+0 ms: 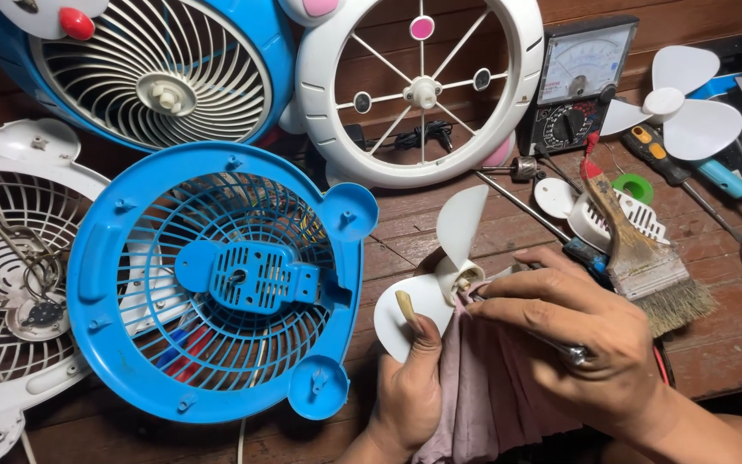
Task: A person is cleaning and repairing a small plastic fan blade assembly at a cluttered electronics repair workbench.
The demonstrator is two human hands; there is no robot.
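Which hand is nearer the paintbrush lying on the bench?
Right. The right hand lies just beside the paintbrush, its fingers on the pink cloth. The left hand is farther away, holding the white fan blade.

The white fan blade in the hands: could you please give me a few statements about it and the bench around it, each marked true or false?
1. The left hand holds the white fan blade. True.
2. The right hand presses a pink cloth to the blade's hub. True.
3. The blue fan grille lies right of the hands. False: it lies to their left.
4. The paintbrush is in the right hand. False: it lies on the wooden bench.
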